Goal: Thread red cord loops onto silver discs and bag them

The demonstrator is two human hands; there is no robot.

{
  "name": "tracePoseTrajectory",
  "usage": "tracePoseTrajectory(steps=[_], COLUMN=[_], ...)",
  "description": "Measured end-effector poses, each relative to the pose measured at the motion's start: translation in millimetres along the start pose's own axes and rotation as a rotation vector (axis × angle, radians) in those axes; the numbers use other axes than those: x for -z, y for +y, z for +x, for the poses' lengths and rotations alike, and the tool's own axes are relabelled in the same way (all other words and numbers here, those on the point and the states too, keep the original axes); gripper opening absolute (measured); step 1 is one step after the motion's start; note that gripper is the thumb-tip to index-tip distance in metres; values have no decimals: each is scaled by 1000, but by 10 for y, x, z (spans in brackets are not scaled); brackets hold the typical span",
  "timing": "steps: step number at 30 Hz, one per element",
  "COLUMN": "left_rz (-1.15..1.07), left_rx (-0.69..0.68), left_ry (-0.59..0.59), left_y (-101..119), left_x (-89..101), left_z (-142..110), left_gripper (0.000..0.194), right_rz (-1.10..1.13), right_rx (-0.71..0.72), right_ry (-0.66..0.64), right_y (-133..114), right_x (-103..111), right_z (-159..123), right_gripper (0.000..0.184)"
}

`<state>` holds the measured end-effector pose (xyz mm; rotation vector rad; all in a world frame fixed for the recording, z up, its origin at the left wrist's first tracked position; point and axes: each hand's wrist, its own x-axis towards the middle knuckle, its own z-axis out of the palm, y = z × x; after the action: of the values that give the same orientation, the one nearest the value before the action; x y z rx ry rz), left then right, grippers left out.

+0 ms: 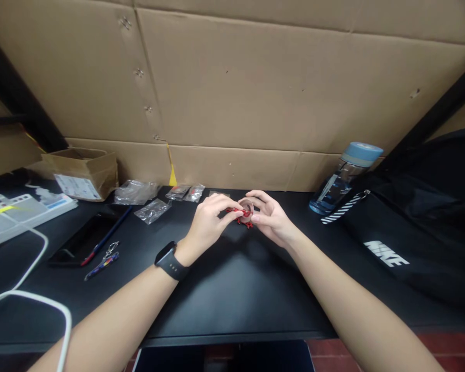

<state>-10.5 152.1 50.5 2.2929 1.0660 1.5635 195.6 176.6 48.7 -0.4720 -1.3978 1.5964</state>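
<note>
Above the middle of the black table, my left hand (207, 219) pinches a red knotted cord (247, 224) between thumb and fingertips. My right hand (273, 219) has its thumb and fingers around a small brownish, ring-like round piece (249, 201). The red cord lies across the front of this round piece, and some of it hangs just below. Both hands are close together at it. How the cord is fastened to the piece is too small to make out. A dark watch (170, 260) is on my left wrist.
Clear plastic bags (152, 211) lie at the back left near an open cardboard box (87, 173). A phone (89, 237), a pen, a keyring (104, 262) and a power strip (27, 217) are left. Right: a blue-lidded bottle (343, 178) and black bag (422, 227).
</note>
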Motion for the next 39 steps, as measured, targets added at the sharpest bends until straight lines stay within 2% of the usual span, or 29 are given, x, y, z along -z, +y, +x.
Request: tracePoseTrajectory(steps=[5,15,27,34,39], left_rz=[164,318,589,517,312], left_rx=[-44,-164,-246,-176,-18], left_ry=[111,-12,-70,-82,-14], left_y=[50,10,110,117,100], left_x=[1,14,50,13,-65], left_z=[2,-2,-12,-32,-48], left_gripper=[5,9,12,9,7], right_rz=[3,23,2,-26,-42], right_rx=[-7,-12,-11,-12,-13], right_ry=[-19,-10,20,66,134], right_y=[-3,36,75,92,112], right_x=[-23,-28,-23,-55,-74], right_z=[-9,-16,-11,-17,-11], right_gripper=[55,52,50,49,46])
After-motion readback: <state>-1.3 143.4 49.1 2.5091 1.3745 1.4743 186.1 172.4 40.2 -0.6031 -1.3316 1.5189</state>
